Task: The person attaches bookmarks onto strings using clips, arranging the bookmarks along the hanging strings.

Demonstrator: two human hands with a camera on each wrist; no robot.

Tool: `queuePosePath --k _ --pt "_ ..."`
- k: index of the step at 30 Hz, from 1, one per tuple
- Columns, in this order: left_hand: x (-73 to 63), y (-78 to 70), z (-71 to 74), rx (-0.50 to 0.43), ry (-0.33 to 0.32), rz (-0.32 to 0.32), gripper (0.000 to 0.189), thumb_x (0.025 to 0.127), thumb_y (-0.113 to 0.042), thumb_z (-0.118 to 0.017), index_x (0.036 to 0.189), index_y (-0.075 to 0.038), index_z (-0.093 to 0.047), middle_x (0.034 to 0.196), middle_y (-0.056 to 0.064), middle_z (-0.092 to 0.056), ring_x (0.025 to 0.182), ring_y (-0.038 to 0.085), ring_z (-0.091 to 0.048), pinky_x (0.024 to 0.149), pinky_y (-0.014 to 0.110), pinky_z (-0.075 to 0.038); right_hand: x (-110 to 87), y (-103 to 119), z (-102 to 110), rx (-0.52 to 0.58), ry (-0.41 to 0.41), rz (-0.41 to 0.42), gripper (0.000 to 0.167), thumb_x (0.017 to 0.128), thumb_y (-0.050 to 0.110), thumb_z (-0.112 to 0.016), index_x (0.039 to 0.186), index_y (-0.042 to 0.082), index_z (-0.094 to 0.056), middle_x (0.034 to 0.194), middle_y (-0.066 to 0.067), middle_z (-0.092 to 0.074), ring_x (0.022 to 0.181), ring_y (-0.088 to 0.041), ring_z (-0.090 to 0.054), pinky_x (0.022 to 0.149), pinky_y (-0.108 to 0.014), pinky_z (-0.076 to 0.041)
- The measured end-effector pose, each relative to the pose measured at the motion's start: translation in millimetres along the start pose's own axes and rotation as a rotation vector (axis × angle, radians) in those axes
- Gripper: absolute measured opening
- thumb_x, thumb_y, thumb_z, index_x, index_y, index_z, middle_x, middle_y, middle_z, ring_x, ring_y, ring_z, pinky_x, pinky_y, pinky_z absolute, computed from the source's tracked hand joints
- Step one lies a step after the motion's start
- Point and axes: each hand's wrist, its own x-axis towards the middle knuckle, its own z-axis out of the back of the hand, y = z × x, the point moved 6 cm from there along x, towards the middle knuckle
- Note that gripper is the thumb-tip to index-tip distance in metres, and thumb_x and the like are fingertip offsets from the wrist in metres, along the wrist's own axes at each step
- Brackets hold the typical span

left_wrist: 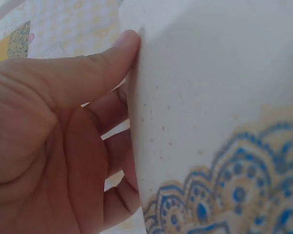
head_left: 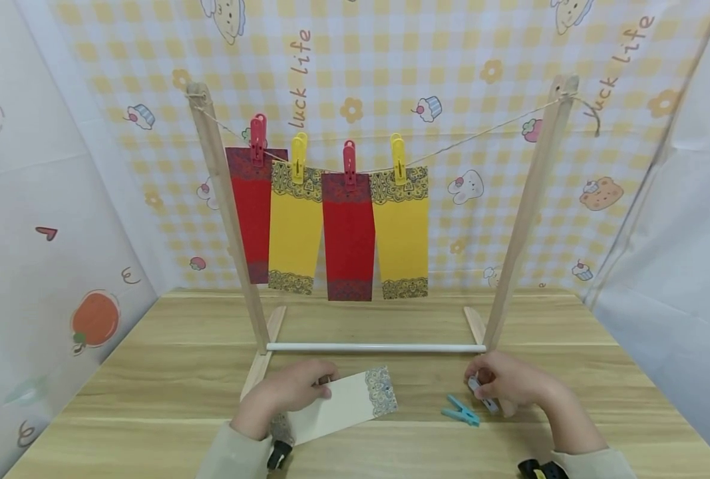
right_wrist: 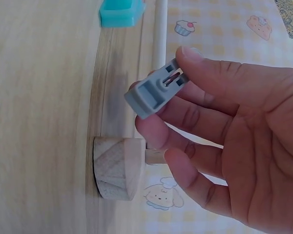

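Before the rack [head_left: 530, 213], left hand [head_left: 295, 387] pinches a card [head_left: 350, 402] between thumb and fingers; right hand [head_left: 516, 380] pinches a grey clip [right_wrist: 151, 95]. Table [head_left: 151, 372] under rack, checked cloth [head_left: 450, 80] behind.

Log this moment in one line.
left hand: pinches cream card; right hand: holds gray clothespin; teal clothespin: on table; string: four cards clipped
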Motion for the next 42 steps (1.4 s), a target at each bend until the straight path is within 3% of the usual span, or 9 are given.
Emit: queuePosePath --k 9,26,35,42 --pt "-0.6 -10.6 2.3 -0.009 0.019 -0.027 0.007 0.091 -0.007 -0.067 0.087 -0.011 -0.064 0.08 -0.006 -0.059 0.074 0.007 -0.048 0.068 0.025 -0.044 0.5 4 5 -0.055 -0.05 0.013 0.04 0.091 0.012 -0.069 0.122 -0.011 -0.06 0.088 -0.002 -0.062 0.076 -0.009 -0.054 0.066 -0.024 -0.047" --pt "1.2 -18.8 3.6 -0.042 0.021 -0.051 0.009 0.092 -0.007 -0.066 0.085 -0.011 -0.064 0.069 -0.009 -0.054 0.066 0.004 -0.044 0.063 0.023 -0.041 -3.9 16 10 -0.056 -0.074 0.071 0.04 0.092 0.011 -0.067 0.124 -0.012 -0.059 0.087 0.0 -0.063 0.077 -0.004 -0.054 0.067 -0.024 -0.048" --pt "1.6 -22.9 8.2 -0.023 0.004 -0.082 0.004 0.094 -0.01 -0.066 0.096 -0.011 -0.068 0.085 -0.005 -0.068 0.076 0.002 -0.052 0.071 0.024 -0.047 -7.8 29 15 -0.091 -0.089 0.084 0.038 0.094 0.01 -0.065 0.126 -0.01 -0.058 0.088 0.001 -0.06 0.078 -0.004 -0.051 0.066 -0.023 -0.047" --pt "2.8 -24.5 10.8 -0.043 0.008 -0.081 0.005 0.095 -0.01 -0.065 0.098 -0.011 -0.069 0.096 -0.001 -0.071 0.089 0.007 -0.063 0.078 0.028 -0.052 -9.2 37 15 -0.087 -0.087 0.102 0.039 0.095 0.013 -0.065 0.128 -0.006 -0.058 0.089 0.002 -0.06 0.08 -0.003 -0.053 0.067 -0.024 -0.048"
